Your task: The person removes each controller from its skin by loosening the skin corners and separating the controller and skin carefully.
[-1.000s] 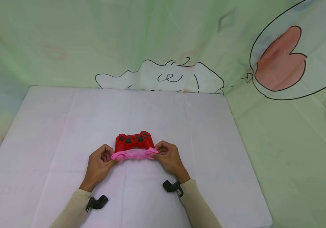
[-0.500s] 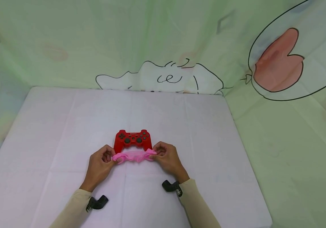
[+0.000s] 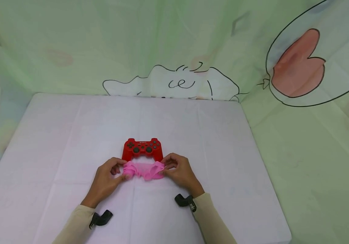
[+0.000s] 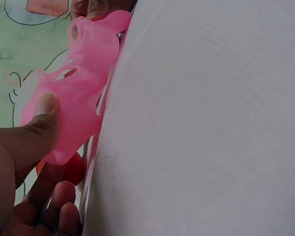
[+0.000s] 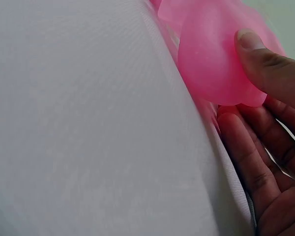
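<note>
A red game controller [image 3: 142, 147] lies on the table, its two grips toward the person. Just in front of its grips is a soft, translucent pink silicone controller cover [image 3: 144, 168] with cut-out openings, bunched and folded. My left hand [image 3: 105, 178] pinches the cover's left end between thumb and fingers, and the left wrist view shows the thumb [image 4: 46, 110] on top of it. At the other end, my right hand [image 3: 180, 171] pinches the cover, thumb [image 5: 260, 54] on its face. The lower tips of the controller's grips sit close behind the cover and fingers.
A white cloth covers the table [image 3: 70, 135]. Behind and to the right hang green printed curtains [image 3: 168, 37] with cartoon drawings. Each wrist wears a small black camera, one by the left sleeve [image 3: 77, 220] and one by the right sleeve [image 3: 212, 217].
The controller has come to lie straighter, slightly up and left, apart from the cover. The cover has been opened out wider toward the person, and the hands have shifted a little closer together.
</note>
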Demonstrator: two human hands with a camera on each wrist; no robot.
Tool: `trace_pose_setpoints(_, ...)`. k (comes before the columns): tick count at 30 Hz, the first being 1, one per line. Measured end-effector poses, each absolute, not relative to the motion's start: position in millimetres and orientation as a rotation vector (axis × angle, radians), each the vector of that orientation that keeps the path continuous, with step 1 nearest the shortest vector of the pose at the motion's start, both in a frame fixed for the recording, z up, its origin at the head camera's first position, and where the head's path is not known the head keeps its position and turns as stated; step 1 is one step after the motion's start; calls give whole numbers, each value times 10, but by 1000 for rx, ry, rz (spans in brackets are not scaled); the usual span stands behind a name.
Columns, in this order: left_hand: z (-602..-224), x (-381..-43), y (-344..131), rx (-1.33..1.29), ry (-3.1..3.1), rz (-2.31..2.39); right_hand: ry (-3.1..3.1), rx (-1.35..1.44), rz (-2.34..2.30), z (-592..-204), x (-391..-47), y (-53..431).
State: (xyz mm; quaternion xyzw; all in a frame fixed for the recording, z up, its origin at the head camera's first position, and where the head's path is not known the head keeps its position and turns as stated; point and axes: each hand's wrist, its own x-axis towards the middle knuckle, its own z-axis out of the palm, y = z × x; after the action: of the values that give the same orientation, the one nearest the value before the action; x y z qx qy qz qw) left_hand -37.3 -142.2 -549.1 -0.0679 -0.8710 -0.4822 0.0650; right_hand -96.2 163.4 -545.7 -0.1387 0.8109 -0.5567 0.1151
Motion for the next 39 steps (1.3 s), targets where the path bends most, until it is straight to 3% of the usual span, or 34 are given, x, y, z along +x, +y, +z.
trace_pose_setpoints(17, -5470, -300, -1455, -210, -2590, -1485, 2546, -514, -1578, -5296, -1001, 1702)
trace_pose_setpoints(26, -5494, -285, -1410, -84, -2557, -1468, 2516, -688, -1660, -5026, -1048, 1218)
trace_pose_setpoints(39, -5486, -224, -1380, -63, -2603, -1449, 2623, -760, -1256, -4957, -1073, 832)
